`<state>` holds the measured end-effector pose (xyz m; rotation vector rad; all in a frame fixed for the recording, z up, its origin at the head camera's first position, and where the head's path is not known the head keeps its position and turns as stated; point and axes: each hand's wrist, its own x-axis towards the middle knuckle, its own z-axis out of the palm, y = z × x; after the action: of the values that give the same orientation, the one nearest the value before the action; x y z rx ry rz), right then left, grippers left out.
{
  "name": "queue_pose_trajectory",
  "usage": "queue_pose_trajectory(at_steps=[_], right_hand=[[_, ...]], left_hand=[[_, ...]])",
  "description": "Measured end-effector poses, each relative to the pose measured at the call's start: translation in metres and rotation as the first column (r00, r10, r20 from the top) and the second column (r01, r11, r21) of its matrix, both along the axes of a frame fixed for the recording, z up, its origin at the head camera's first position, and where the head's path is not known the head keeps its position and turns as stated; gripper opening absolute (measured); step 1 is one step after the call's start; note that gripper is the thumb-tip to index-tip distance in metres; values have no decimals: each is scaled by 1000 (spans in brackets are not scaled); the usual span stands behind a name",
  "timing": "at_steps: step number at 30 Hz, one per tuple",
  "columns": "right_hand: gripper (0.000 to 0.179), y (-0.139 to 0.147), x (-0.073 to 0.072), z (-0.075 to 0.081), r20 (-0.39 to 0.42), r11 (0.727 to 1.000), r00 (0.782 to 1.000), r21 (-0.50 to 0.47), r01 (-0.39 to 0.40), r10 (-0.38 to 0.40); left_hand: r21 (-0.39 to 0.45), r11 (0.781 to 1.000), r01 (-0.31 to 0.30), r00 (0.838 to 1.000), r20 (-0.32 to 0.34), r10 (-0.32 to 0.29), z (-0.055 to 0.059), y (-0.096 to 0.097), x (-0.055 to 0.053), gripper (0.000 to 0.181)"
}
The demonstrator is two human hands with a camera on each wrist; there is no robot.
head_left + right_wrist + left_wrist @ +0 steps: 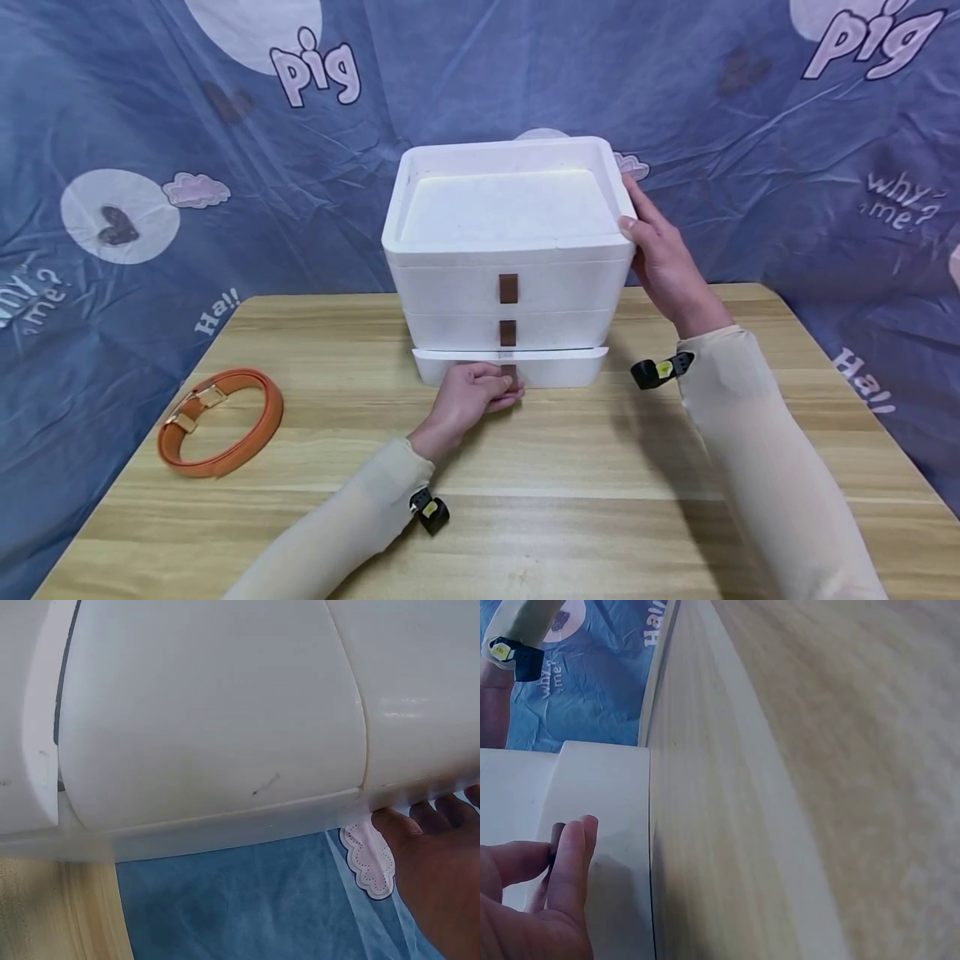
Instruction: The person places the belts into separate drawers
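Observation:
A white drawer box (450, 287) with three stacked drawers, each with a brown pull tab, stands at the back of the table. Its bottom drawer (558, 368) sticks out a little at the front. My left hand (468, 402) pinches that drawer's brown tab (556, 838) between thumb and fingers. In the left wrist view, the drawer front (604, 776) stands forward of the box. My right hand (666, 258) rests against the box's upper right side, thumb at the top rim, fingers fairly straight. The right wrist view shows its fingers (394, 823) touching the side wall.
A coiled orange belt (272, 408) with a gold buckle lies on the left of the wooden table (592, 525). Behind the table hangs a blue printed cloth (450, 75). The box top is a shallow recessed tray (510, 204).

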<state>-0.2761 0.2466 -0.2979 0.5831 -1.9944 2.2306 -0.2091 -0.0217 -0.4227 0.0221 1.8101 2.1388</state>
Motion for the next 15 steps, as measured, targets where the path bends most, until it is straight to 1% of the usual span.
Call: queue_pose_trajectory(at_steps=[3,10,15], right_hand=[[61,0,0,1,-1,1000,1000,-3,0,0],[61,0,1,0,17,1000,1000,28,9,-9],[61,0,1,0,14,1000,1000,21,11,-11]], left_hand=[[6,1000,3,1000,-9,-3,0,0,0,18],[-40,999,2,1000,-11,-2,-1,-1,2,16],[-43,999,6,1000,-17,-7,0,-1,3,13]])
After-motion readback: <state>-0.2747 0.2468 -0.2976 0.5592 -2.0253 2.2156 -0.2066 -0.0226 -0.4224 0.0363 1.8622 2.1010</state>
